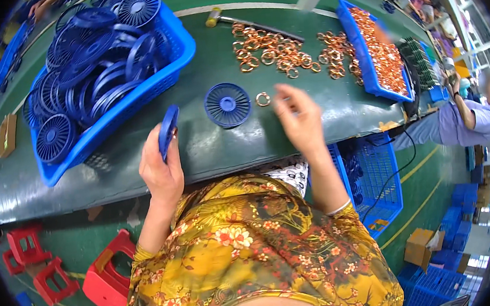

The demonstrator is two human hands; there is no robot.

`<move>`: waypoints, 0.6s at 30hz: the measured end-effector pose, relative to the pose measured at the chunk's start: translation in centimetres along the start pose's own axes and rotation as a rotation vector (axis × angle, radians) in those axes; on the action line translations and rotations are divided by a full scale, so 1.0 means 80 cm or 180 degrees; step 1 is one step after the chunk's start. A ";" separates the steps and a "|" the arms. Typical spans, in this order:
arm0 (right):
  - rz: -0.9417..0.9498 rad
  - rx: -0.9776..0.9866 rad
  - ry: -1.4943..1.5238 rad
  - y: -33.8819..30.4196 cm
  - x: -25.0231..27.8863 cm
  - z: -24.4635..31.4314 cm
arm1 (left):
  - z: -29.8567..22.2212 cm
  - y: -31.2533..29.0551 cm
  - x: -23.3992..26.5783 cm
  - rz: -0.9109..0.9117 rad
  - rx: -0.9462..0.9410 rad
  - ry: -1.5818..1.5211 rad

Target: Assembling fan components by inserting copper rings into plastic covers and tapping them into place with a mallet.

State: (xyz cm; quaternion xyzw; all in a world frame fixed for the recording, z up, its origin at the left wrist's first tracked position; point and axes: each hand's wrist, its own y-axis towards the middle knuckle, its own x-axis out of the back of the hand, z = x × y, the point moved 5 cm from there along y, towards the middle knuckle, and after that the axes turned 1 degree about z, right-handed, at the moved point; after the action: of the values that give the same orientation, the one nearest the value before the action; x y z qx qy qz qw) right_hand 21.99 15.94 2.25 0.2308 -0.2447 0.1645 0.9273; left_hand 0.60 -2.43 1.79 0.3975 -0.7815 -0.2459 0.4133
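Observation:
My left hand (163,169) grips a blue slatted disc (168,131) on edge, thumb and fingers around its lower part. A second blue slatted disc (227,105) with a raised round hub lies flat on the green table in front of me. Just to its right is a single copper-coloured ring (262,99). Beside that ring hovers my right hand (300,119), slightly blurred, its fingers loosely bent and apart; I see nothing held in it.
A blue basket (181,56) heaped with similar discs stands at the left. Loose copper rings (268,49) lie near a hammer (257,25). Farther right is a blue tray (369,75) full of rings. Red stools (107,278) and a blue crate (384,181) stand below the table.

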 end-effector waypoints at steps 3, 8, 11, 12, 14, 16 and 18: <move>-0.0273 -0.0050 -0.0966 0.028 0.015 -0.034 | 0.004 0.011 -0.004 0.0728 0.0263 0.0388; -0.0016 -0.0099 -0.2065 0.048 0.007 -0.057 | -0.013 0.016 -0.014 0.0873 -0.0081 0.0513; 0.0085 -0.0082 -0.1507 0.043 0.015 -0.050 | -0.027 0.040 0.008 0.0073 -0.0675 0.0094; 0.0192 -0.0201 -0.1464 0.043 0.019 -0.045 | -0.032 0.052 0.015 -0.0074 -0.0823 0.0179; 0.0311 -0.0566 -0.1472 0.046 0.022 -0.044 | -0.023 0.078 0.026 -0.0378 -0.0941 0.0393; 0.0175 -0.0750 -0.1715 0.054 0.027 -0.058 | -0.020 0.115 0.028 -0.0249 -0.0740 0.0917; -0.0060 -0.0474 -0.2228 0.064 0.029 -0.065 | -0.017 0.144 0.025 -0.0101 -0.0420 0.1777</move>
State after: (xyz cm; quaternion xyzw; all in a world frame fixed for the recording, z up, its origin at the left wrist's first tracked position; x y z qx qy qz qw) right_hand 23.77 23.35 1.22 0.2072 -0.5566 0.0487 0.8030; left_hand -3.75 2.32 11.61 0.4343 -0.6135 -0.1838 0.6334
